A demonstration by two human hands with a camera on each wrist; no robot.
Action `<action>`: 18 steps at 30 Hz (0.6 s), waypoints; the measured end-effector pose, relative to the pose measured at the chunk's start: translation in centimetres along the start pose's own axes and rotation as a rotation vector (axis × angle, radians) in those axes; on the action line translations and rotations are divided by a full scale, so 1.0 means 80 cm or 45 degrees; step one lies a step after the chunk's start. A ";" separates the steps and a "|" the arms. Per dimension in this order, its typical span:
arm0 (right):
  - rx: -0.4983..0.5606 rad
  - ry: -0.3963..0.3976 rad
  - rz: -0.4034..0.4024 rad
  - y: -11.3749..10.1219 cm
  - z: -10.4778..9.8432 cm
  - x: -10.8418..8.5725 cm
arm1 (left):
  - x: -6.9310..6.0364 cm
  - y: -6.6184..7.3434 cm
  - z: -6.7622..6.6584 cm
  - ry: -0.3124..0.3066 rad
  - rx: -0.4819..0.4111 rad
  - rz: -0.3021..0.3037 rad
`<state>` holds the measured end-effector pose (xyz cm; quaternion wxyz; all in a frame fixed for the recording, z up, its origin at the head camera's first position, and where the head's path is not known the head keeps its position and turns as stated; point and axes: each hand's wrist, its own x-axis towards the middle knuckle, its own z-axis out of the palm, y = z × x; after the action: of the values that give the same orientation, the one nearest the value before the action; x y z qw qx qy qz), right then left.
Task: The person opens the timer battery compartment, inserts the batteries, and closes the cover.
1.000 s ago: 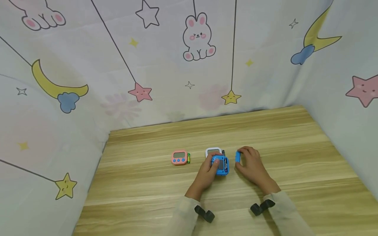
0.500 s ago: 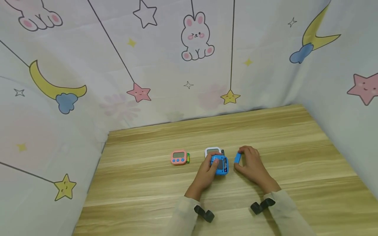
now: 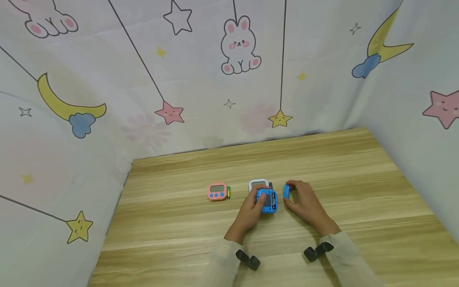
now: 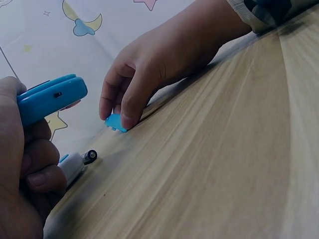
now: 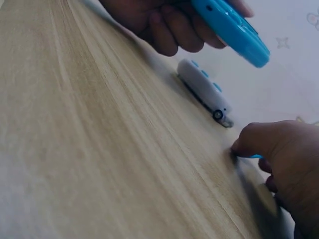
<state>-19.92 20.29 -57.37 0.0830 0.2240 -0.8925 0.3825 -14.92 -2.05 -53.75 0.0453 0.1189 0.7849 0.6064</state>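
Observation:
My left hand grips a blue digital timer above the table, thumb across its back. A battery lies in the uncovered compartment along the timer's right side. To its right, my right hand pinches a small blue battery cover between thumb and fingers, apart from the timer. In the left wrist view the cover is low, close to the tabletop, while the blue timer is raised. The right wrist view mostly hides the cover behind my fingers.
Partly behind my left hand lies a white timer, with a dark battery at its right side. Farther left is a pink timer beside a green battery. A printed curtain borders the wooden table.
My right hand has shifted slightly left, and the battery cover has turned between its fingers: it leaned half a second ago and stands straighter now. My left hand and the blue timer stay in place.

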 end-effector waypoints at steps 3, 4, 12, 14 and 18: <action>0.019 -0.005 -0.005 0.000 0.000 -0.001 | 0.004 -0.018 0.004 0.014 -0.002 -0.011; 0.030 -0.009 -0.002 -0.001 0.000 -0.001 | 0.004 -0.021 0.004 0.019 -0.002 -0.012; 0.132 -0.038 -0.010 -0.006 -0.002 -0.003 | 0.004 -0.026 0.006 0.050 -0.007 0.036; 0.146 -0.024 -0.019 -0.007 -0.002 -0.003 | 0.004 -0.026 0.006 0.054 -0.004 0.046; 0.200 0.007 -0.041 -0.010 -0.002 -0.002 | 0.005 -0.026 0.006 0.049 -0.002 0.051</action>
<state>-19.37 19.95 -56.79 0.0737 0.2431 -0.8558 0.4506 -15.46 -2.02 -55.86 0.0181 0.1227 0.7827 0.6100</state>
